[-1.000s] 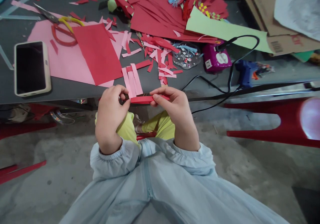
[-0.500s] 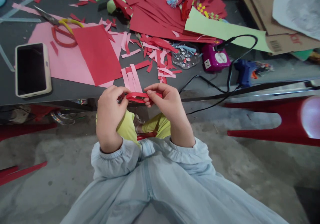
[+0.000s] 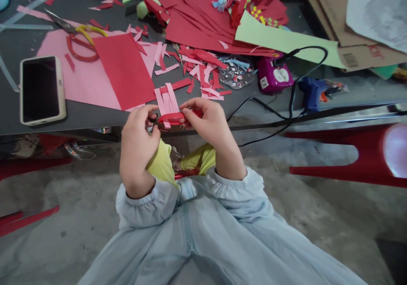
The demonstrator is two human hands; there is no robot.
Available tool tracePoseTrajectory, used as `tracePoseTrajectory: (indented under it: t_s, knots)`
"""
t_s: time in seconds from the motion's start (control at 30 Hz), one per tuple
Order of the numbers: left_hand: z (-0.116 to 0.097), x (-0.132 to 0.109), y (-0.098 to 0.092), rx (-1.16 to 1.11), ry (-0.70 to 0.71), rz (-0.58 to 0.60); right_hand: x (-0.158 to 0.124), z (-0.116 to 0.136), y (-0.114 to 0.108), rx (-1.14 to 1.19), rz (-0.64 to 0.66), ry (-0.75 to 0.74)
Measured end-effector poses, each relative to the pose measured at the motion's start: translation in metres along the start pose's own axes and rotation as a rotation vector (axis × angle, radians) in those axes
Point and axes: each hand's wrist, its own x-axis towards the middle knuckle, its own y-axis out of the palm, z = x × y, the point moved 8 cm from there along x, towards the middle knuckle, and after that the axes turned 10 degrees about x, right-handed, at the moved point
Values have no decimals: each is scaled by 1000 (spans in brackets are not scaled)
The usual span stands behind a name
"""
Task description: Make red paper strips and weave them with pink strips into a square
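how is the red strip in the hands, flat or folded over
Folded over: the red strip shows two layers, one above the other, pinched between the left hand and right hand.

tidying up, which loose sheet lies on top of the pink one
The red rectangular sheet, lying on the pink sheet by the scissors; the pale green sheet lies apart, far right.

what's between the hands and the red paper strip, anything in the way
Nothing visible. The left hand and the right hand both pinch the red paper strip directly, at the near edge of the table. The pink strips lie just behind it on the table, not between fingers and strip.
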Motion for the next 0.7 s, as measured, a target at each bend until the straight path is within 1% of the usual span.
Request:
tracePoseTrajectory:
  t_s: [0.17,0.3,0.4,0.5,0.7]
  knots:
    - [-1,-2,-8,56,16,-29,6,6,3,-47,20,-58]
    - [-5,-2,-9,93,40,-12,13,15,5,-134,46,-184]
    - [-8,-3,-12,85,54,-42,18,23,5,-230,43,-263]
    - [-10,-4,-15,66,65,-75,22,25,7,-268,66,-289]
    - [-15,-3,-6,103,103,-20,25,24,11,-273,121,-289]
